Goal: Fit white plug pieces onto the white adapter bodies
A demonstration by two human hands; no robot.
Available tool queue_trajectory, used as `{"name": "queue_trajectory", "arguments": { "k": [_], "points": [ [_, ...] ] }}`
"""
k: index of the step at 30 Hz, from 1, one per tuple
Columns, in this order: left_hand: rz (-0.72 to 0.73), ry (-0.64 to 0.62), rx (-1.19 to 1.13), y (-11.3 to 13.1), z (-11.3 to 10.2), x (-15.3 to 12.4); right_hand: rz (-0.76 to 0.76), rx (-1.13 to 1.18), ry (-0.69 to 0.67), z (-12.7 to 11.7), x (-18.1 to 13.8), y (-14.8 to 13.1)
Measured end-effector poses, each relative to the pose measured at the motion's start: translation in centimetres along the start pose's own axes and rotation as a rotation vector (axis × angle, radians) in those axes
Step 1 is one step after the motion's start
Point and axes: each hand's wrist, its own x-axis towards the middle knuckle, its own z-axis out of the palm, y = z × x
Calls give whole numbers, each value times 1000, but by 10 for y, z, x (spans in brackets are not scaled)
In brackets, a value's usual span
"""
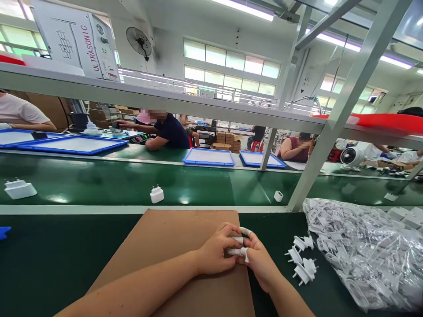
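My left hand (216,252) and my right hand (259,262) meet over the right side of a brown cardboard sheet (172,246). The fingers of both are bent together and touch. White coverings wrap several fingertips, so whatever lies between them, if anything, is hard to tell apart. To the right of my right hand, several loose white plug pieces with pins (302,259) lie on the dark green bench. Beside those rests a big clear plastic bag (366,251) filled with similar white parts.
A green conveyor belt (205,180) runs behind the bench, carrying white plug adapters (157,194) spaced apart. A slanting metal post (343,105) rises at the right and joins an overhead shelf (185,103). Blue-rimmed trays (209,157) and seated co-workers (172,132) are on the far side.
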Motion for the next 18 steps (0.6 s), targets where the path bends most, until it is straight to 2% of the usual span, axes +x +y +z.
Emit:
{"name": "queue_trajectory", "arguments": {
  "k": [18],
  "points": [
    [31,47,-1,-8,3,-1,-9,-40,0,-3,0,2]
  ]
}}
